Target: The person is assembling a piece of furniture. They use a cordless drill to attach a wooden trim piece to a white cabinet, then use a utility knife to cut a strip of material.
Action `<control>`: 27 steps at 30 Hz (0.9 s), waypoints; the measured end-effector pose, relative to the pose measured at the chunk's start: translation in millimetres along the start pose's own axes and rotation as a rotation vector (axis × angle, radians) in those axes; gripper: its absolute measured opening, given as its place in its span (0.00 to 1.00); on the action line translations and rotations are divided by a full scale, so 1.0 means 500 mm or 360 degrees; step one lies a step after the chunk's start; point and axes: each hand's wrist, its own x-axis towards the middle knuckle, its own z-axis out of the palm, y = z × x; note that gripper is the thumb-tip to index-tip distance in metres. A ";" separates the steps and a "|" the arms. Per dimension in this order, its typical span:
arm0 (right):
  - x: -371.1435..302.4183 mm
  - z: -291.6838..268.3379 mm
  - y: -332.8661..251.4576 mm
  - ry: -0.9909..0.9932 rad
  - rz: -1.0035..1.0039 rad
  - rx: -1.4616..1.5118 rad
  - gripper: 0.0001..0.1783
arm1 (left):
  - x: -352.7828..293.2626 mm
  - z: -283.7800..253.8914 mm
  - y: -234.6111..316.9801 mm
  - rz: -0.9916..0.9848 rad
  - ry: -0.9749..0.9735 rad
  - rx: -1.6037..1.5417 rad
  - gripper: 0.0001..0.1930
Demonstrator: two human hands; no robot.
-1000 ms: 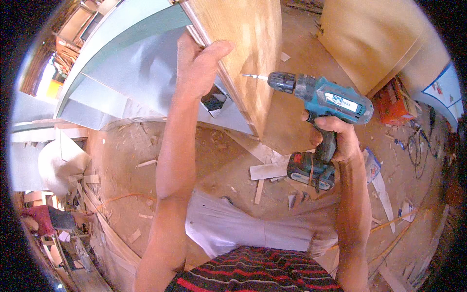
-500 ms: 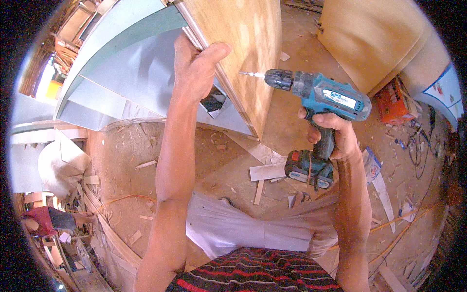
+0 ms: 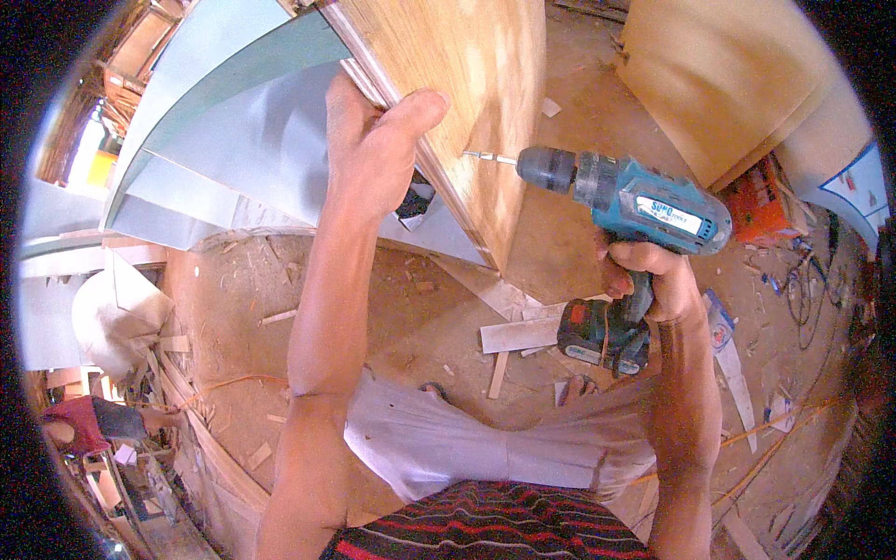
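Observation:
My left hand (image 3: 378, 140) is closed round the edge of a wooden panel (image 3: 485, 56), its thumb on the wood-grained face and its fingers behind the edge, mostly hidden. The panel stands at a slant along an open cabinet (image 3: 252, 168) with pale blue-grey inner surfaces. In my right hand (image 3: 658, 275) is a teal and black cordless drill (image 3: 644, 201), gripped by its handle with the battery below. The drill's thin bit (image 3: 485, 157) points left at the panel's face; its tip appears at or very close to the wood.
Wood offcuts (image 3: 513, 334) and shavings litter the brown floor. Another wooden panel (image 3: 719, 75) stands at the far right, near a red-orange box (image 3: 761, 210). Cords (image 3: 807, 299) lie on the right, a hand saw (image 3: 735, 373) nearer. At the lower left is another person (image 3: 103, 420).
The drill has shifted slightly right and nearer to me, and its bit now overlaps the panel's face a little lower. My left hand keeps its hold on the panel edge.

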 end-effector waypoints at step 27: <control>0.042 -0.016 0.010 -0.0172 0.0015 -0.0206 0.21 | -0.010 0.004 0.022 -0.0020 0.0030 0.0020 0.21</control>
